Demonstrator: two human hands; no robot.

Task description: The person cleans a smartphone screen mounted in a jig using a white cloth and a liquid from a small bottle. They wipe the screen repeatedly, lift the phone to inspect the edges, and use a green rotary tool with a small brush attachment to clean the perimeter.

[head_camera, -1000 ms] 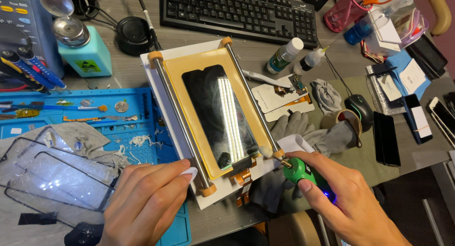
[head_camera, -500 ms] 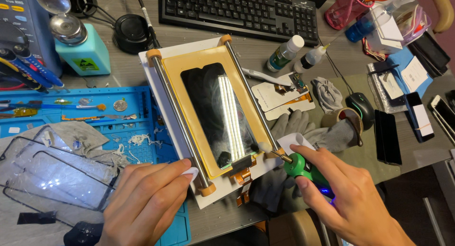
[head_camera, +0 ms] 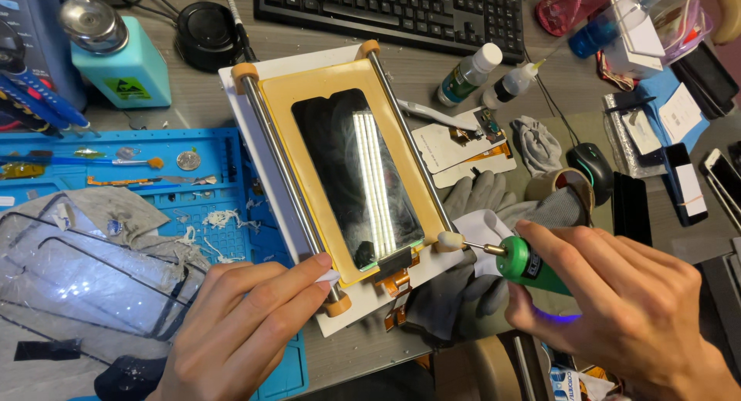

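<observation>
Gripping a green rotary tool (head_camera: pixel 532 268) in the right hand (head_camera: pixel 629 312), tip at the phone screen (head_camera: pixel 356 177) corner; left hand (head_camera: pixel 243 324) pinching a white scrap (head_camera: pixel 330 277) against the near rail (head_camera: pixel 289 181).

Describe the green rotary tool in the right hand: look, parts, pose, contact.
The green rotary tool has a glossy green plastic body with a dark label, a metal collar and thin shaft, and a pale, rounded soft-looking tip. The right hand grips its rear end, where a blue-violet glow shows beneath. It lies nearly level, pointing left. The tip sits at the lower right corner of the phone screen, by the steel rod; actual contact cannot be confirmed.
</observation>
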